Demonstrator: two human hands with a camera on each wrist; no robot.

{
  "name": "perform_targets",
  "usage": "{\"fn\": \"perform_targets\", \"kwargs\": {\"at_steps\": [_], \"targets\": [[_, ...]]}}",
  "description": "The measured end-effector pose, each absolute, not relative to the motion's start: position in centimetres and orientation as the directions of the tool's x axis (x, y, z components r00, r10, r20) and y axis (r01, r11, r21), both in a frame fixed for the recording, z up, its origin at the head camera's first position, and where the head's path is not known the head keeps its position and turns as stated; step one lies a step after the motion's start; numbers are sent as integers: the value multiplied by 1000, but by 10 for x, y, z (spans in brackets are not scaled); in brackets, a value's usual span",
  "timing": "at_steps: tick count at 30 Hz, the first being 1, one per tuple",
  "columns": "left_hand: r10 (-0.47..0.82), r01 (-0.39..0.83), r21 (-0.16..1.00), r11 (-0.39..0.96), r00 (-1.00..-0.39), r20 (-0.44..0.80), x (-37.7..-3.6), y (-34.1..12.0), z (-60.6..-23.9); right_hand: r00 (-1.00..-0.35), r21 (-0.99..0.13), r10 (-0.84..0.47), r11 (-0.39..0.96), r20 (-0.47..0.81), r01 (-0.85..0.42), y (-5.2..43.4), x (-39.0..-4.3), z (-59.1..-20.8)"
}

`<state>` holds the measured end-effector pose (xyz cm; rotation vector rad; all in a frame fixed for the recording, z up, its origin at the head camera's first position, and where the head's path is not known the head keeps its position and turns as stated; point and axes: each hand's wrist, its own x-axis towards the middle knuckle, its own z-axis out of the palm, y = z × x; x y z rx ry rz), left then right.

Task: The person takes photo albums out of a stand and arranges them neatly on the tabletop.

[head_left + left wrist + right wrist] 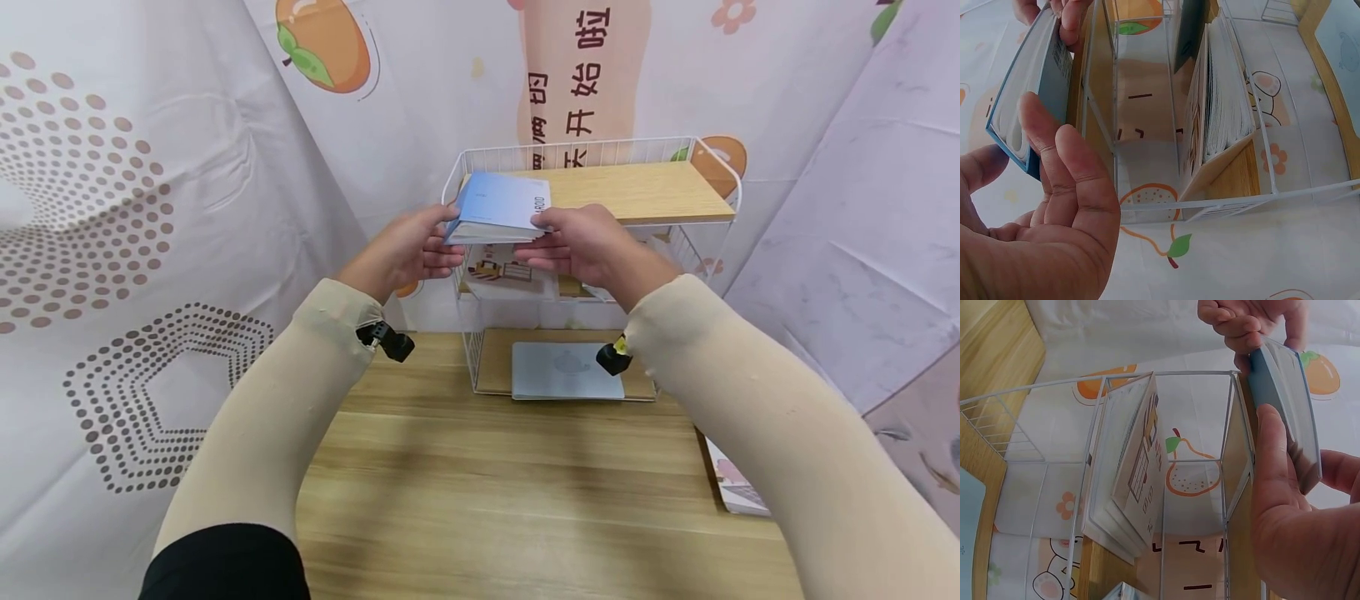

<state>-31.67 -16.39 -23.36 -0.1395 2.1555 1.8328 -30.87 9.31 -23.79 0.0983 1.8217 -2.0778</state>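
Setting: you worked at a wooden table [480, 492] hung round with printed cloth, a white wire shelf [720, 179] at its back edge.
Book: your blue book [501, 207] sat level at the shelf's top-left corner.
Grip: your left hand [405, 250] and right hand [581, 242] pinched its opposite edges.
Handling: it looked light, stiff, glossy; hold both short edges.

backdrop cloth [570, 75] behind the shelf has big dark chinese chars on a peach stripe: "始" and "啦" in one column, "开" below in the next, plus partly hidden chars by the shelf's top rail, not fully legible. blue book [501, 208] shows small dark print on its cover edge near the right thumb, approx "000", too small to be sure. barcode-like label on the book in left wrist view [1060, 56], unreadable.
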Motion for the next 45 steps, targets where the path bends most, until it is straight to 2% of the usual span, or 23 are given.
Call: {"fn": "perform_targets", "kwargs": {"at_steps": [21,27,31,45], "targets": [[225,-269,956,113,-931,-289,-300,-176,-238,-911,-948,-311,-80,-269,307,98,-287,-243],[211,-270,955,127,-933,-292,-305,-173,-241,-916,-951,-293,-59,-275,304,96,-291,-247],[195,-277,957,86,-937,-289,-310,-168,-243,-919,-953,-279,-42,-277,300,95,-294,-251],[163,-250,966,70,-952,-258,-312,-163,-245,-937,-972,-270,-3,-224,233,95,-296,-256]]}}
